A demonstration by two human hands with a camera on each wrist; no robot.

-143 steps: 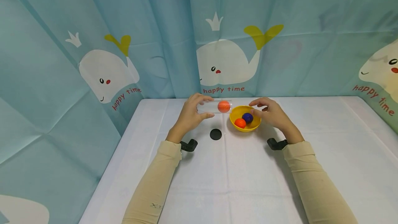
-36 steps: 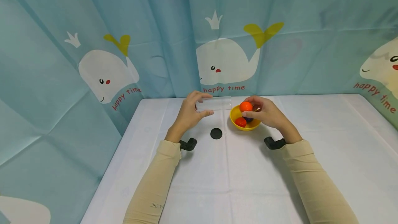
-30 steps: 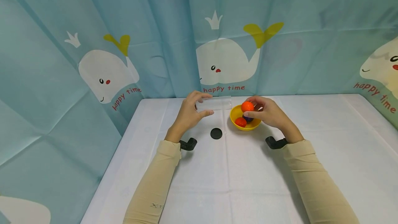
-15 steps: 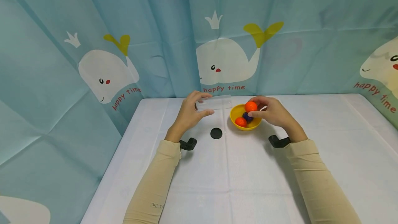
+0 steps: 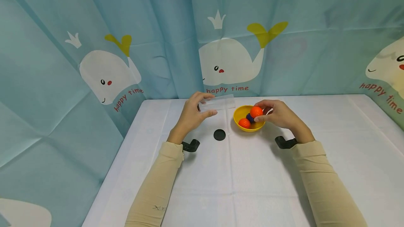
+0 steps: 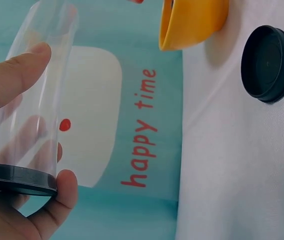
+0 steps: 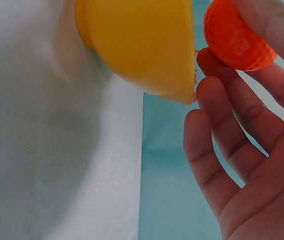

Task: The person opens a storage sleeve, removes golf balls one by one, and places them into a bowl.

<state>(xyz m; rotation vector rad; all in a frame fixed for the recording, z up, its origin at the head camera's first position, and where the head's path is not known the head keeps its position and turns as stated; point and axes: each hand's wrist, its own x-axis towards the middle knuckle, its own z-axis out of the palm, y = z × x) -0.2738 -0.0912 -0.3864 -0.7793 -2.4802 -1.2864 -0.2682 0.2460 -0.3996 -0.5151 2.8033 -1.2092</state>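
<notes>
My left hand [image 5: 190, 115] holds a clear plastic tube [image 5: 219, 103] lengthwise, thumb on the near side and fingers on the far side. In the left wrist view a black cap [image 6: 19, 179] closes the tube's palm end, and no ball shows inside. Thumb and fingers of my right hand [image 5: 281, 116] pinch an orange golf ball [image 5: 256, 111] over the right side of a yellow bowl [image 5: 238, 115]. Inside the bowl lie another orange ball [image 5: 244, 123] and a dark blue ball [image 5: 250, 117], the blue one partly hidden.
A loose black cap [image 5: 219, 135] lies on the white-covered table [image 5: 205, 181], in front of the tube and left of the bowl. Behind the table's far edge hangs a blue curtain [image 5: 176, 62] printed with whales.
An orange ball was in the tube at first; the tube now shows none. My right hand has carried its orange ball rightward across the bowl. The tube's right end has risen slightly.
</notes>
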